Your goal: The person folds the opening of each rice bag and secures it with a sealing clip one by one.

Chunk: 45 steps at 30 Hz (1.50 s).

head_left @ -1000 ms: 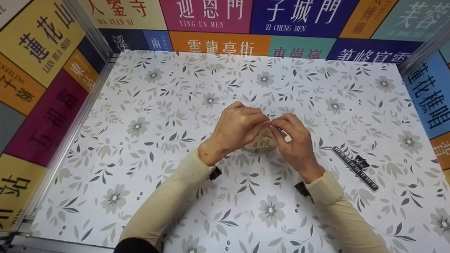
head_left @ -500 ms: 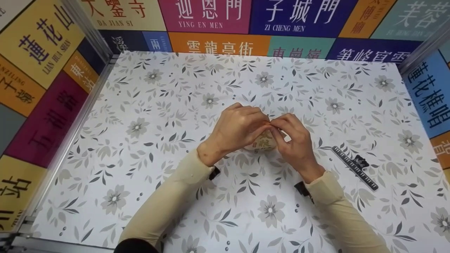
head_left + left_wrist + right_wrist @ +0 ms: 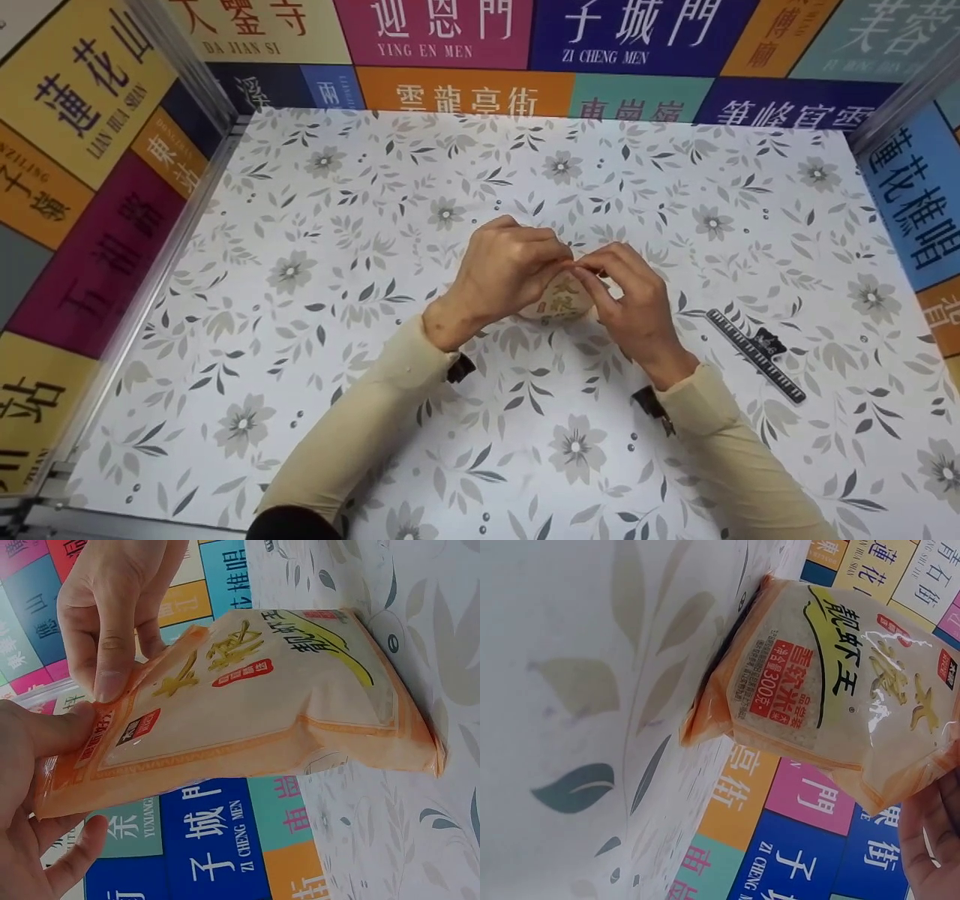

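Note:
A clear and orange plastic bag of rice [image 3: 262, 690] stands upright with its bottom edge on the patterned tabletop; in the head view the rice bag [image 3: 561, 301] is partly covered by both hands. My left hand [image 3: 510, 270] pinches the top edge from the left, thumb in front. From the right, my right hand [image 3: 634, 296] pinches the same edge close beside it, thumb and fingertips almost meeting the left ones. In the right wrist view the printed front of the rice bag [image 3: 832, 675] shows, with the right hand [image 3: 934, 840] at its upper corner.
Right of the hands lies a dark bar with piano-key markings [image 3: 757, 356] and a small black piece [image 3: 770, 343] at its side. Colourful panels with large characters [image 3: 457, 45] border the floral tabletop [image 3: 360, 202] at the back and both sides.
Both hands stay at the bag's top edge with only slight finger shifts. More of the bag's printed front now shows between them than half a second ago.

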Motion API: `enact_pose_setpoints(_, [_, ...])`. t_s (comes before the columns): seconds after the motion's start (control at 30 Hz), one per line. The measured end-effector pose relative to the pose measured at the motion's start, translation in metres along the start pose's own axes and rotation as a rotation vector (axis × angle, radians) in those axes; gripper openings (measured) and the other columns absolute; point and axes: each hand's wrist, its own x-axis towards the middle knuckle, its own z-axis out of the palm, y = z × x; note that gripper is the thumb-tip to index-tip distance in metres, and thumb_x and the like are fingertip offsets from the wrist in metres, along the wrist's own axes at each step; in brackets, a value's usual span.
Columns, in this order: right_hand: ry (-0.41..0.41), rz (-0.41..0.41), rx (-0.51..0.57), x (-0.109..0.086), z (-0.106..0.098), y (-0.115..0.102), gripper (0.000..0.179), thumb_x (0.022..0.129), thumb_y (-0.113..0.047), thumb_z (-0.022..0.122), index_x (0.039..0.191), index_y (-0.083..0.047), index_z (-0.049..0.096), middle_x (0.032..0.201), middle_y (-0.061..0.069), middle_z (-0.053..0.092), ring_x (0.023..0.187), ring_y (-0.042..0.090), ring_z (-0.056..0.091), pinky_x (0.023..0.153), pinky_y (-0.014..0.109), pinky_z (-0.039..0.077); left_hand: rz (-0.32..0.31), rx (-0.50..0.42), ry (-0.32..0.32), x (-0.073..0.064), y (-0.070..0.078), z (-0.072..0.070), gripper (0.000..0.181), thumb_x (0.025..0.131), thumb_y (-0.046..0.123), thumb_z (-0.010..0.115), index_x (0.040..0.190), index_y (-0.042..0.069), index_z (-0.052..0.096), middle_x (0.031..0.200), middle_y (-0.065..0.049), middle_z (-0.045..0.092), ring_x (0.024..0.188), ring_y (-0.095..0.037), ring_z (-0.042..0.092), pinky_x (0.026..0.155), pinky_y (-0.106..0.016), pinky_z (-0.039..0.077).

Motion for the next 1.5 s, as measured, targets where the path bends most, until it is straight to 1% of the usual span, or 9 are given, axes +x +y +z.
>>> enact_pose_setpoints(0.13, [-0.001, -0.004, 0.000, 0.001, -0.002, 0.000, 0.003, 0.092, -0.004, 0.077, 0.096, -0.004, 0.077, 0.088, 0.009, 0.071, 0.083, 0.018, 0.065, 0.080, 0.013, 0.050, -0.007, 0.002, 0.005, 0.000, 0.001, 0.001, 0.011, 0.093, 0.025, 0.079, 0.086, 0.018, 0.083, 0.080, 0.008, 0.079, 0.069, -0.009, 0.074, 0.066, -0.029, 0.051])
enact_pose_setpoints(0.27, [-0.005, -0.011, -0.004, 0.001, -0.003, 0.000, 0.005, 0.090, -0.002, 0.078, 0.094, -0.004, 0.077, 0.088, 0.008, 0.072, 0.083, 0.019, 0.066, 0.079, 0.018, 0.051, -0.012, 0.003, 0.010, 0.000, 0.001, 0.002, 0.011, 0.093, 0.026, 0.079, 0.086, 0.018, 0.082, 0.080, 0.008, 0.078, 0.070, -0.009, 0.074, 0.065, -0.029, 0.051])
enact_pose_setpoints(0.43, [-0.006, -0.028, -0.008, 0.000, -0.006, 0.002, 0.004, 0.089, -0.002, 0.079, 0.092, -0.004, 0.077, 0.086, 0.007, 0.073, 0.083, 0.020, 0.067, 0.083, 0.015, 0.051, -0.015, 0.005, 0.006, -0.001, 0.001, 0.003, 0.013, 0.094, 0.028, 0.078, 0.086, 0.019, 0.082, 0.081, 0.009, 0.078, 0.070, -0.007, 0.074, 0.065, -0.028, 0.051])
enact_pose_setpoints(0.63, [-0.021, -0.015, -0.017, -0.003, -0.008, 0.005, 0.004, 0.089, -0.003, 0.080, 0.091, -0.005, 0.077, 0.087, 0.007, 0.074, 0.085, 0.020, 0.069, 0.085, 0.010, 0.049, -0.019, -0.004, -0.001, -0.002, 0.000, 0.003, 0.012, 0.093, 0.028, 0.079, 0.086, 0.019, 0.082, 0.081, 0.009, 0.079, 0.071, -0.007, 0.074, 0.064, -0.028, 0.052])
enact_pose_setpoints(0.8, [-0.029, -0.013, -0.038, -0.005, -0.010, 0.007, 0.005, 0.089, -0.004, 0.080, 0.092, -0.006, 0.078, 0.088, 0.006, 0.074, 0.083, 0.019, 0.069, 0.083, 0.010, 0.049, -0.017, -0.003, -0.011, -0.001, -0.001, 0.002, 0.013, 0.094, 0.028, 0.078, 0.086, 0.019, 0.082, 0.082, 0.009, 0.079, 0.071, -0.006, 0.074, 0.063, -0.028, 0.052])
enact_pose_setpoints(0.97, [-0.043, -0.010, -0.053, -0.006, -0.013, 0.009, 0.007, 0.089, -0.004, 0.080, 0.094, -0.007, 0.079, 0.088, 0.006, 0.074, 0.081, 0.018, 0.067, 0.079, 0.014, 0.050, -0.017, -0.012, -0.012, -0.001, -0.002, 0.001, 0.015, 0.094, 0.030, 0.078, 0.086, 0.019, 0.083, 0.082, 0.009, 0.080, 0.071, -0.006, 0.074, 0.064, -0.028, 0.052])
enact_pose_setpoints(1.17, [-0.054, -0.010, -0.053, -0.008, -0.017, 0.011, 0.007, 0.088, -0.004, 0.081, 0.095, -0.007, 0.079, 0.087, 0.006, 0.073, 0.079, 0.017, 0.067, 0.079, 0.009, 0.047, -0.016, -0.027, -0.013, 0.000, -0.003, 0.001, 0.017, 0.095, 0.032, 0.077, 0.086, 0.019, 0.082, 0.081, 0.009, 0.079, 0.070, -0.006, 0.074, 0.063, -0.028, 0.052])
enact_pose_setpoints(1.4, [-0.059, -0.007, -0.068, -0.011, -0.019, 0.015, 0.007, 0.088, -0.006, 0.081, 0.094, -0.008, 0.079, 0.087, 0.005, 0.073, 0.078, 0.016, 0.066, 0.073, 0.022, 0.051, -0.012, -0.010, 0.000, 0.000, -0.003, 0.001, 0.018, 0.095, 0.033, 0.077, 0.085, 0.020, 0.082, 0.079, 0.010, 0.078, 0.068, -0.005, 0.073, 0.061, -0.028, 0.050])
enact_pose_setpoints(1.5, [-0.059, -0.008, -0.072, -0.013, -0.019, 0.017, 0.007, 0.088, -0.006, 0.081, 0.095, -0.009, 0.079, 0.087, 0.005, 0.074, 0.078, 0.016, 0.065, 0.073, 0.021, 0.050, -0.011, -0.002, 0.001, -0.001, -0.003, 0.001, 0.017, 0.095, 0.034, 0.077, 0.085, 0.020, 0.082, 0.079, 0.010, 0.078, 0.068, -0.005, 0.073, 0.061, -0.028, 0.050])
